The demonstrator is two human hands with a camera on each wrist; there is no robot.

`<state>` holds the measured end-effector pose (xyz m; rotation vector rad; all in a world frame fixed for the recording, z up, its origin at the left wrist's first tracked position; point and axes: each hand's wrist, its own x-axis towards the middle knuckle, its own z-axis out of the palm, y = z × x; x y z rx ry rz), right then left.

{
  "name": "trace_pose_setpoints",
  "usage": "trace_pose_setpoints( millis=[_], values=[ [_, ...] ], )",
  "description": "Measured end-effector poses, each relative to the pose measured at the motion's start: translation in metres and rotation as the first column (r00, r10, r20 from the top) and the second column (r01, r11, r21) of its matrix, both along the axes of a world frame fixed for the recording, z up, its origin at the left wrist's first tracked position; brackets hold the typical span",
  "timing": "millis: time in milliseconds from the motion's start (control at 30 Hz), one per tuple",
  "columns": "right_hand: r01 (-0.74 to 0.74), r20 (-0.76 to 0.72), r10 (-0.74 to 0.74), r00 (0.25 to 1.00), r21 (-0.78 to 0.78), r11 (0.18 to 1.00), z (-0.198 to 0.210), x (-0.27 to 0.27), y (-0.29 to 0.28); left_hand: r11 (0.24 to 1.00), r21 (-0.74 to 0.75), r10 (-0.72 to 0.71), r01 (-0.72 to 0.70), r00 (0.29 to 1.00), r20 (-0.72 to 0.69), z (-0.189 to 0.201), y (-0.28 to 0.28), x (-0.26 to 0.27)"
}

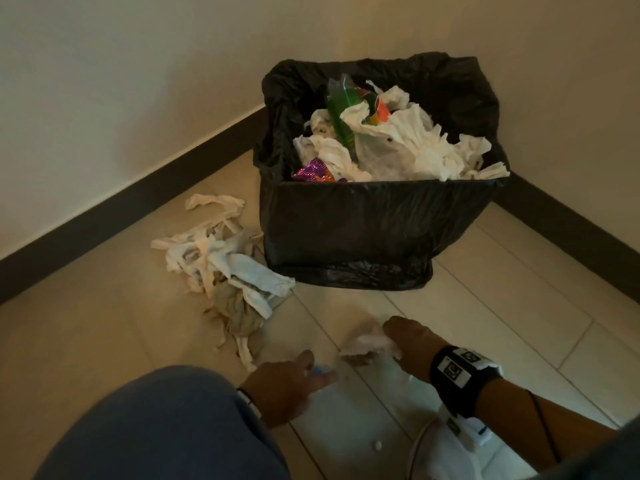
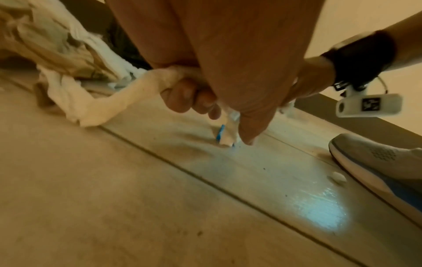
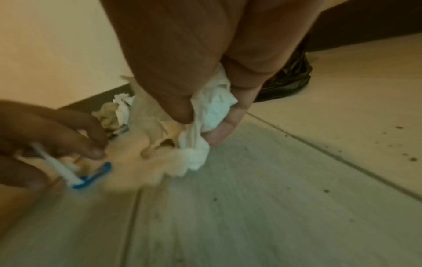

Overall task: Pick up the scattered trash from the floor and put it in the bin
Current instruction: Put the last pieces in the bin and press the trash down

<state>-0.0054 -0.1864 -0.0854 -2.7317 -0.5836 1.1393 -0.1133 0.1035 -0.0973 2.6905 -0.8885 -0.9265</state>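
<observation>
A black-bagged bin (image 1: 381, 220) stands in the room corner, heaped with crumpled tissues and wrappers. A pile of white and stained tissues (image 1: 221, 268) lies on the floor at its left. My left hand (image 1: 317, 370) is low over the tiles and pinches a small white and blue plastic item (image 2: 226, 133), like a disposable razor, whose tip touches the floor. My right hand (image 1: 391, 341) grips a crumpled white tissue (image 3: 212, 108) just above the floor, in front of the bin. A twisted tissue strip (image 2: 128, 101) runs from the pile to my left hand.
Dark skirting (image 1: 104, 216) runs along both walls. My shoe (image 2: 376, 162) is planted at the right, with a small white scrap (image 2: 336, 178) beside it. My knee in blue jeans (image 1: 156, 427) fills the lower left. Dark crumbs dot the tiles (image 3: 399, 142).
</observation>
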Motion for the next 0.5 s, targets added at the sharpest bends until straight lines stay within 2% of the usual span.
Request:
trace_pose_setpoints(
  millis=[100,233,300,367,433,500],
  values=[
    [-0.083,-0.015,0.084,0.996,0.071,0.994,0.001,-0.012,0.000,0.999,0.029,0.038,-0.041,0.995,0.091,-0.018,0.003,-0.005],
    [-0.173,-0.020,0.182,0.983,0.220,0.960,-0.001,-0.033,-0.001,0.988,0.006,0.151,-0.151,0.988,-0.013,-0.014,0.002,-0.008],
    [-0.276,-0.029,0.288,0.957,0.209,0.938,0.005,-0.041,0.003,0.976,0.013,0.220,-0.219,0.973,-0.064,-0.011,0.000,-0.012],
    [-0.471,-0.113,0.490,0.864,0.158,0.868,0.013,-0.048,0.013,0.954,0.009,0.298,-0.298,0.951,-0.083,-0.014,0.005,-0.014],
    [-0.681,-0.200,0.690,0.696,0.119,0.722,0.018,-0.055,0.024,0.939,0.019,0.344,-0.343,0.936,-0.068,-0.014,0.017,-0.014],
    [-0.792,-0.232,0.794,0.562,0.126,0.597,0.015,-0.060,0.030,0.912,-0.040,0.406,-0.408,0.913,-0.040,-0.009,0.030,-0.008]
  ],
)
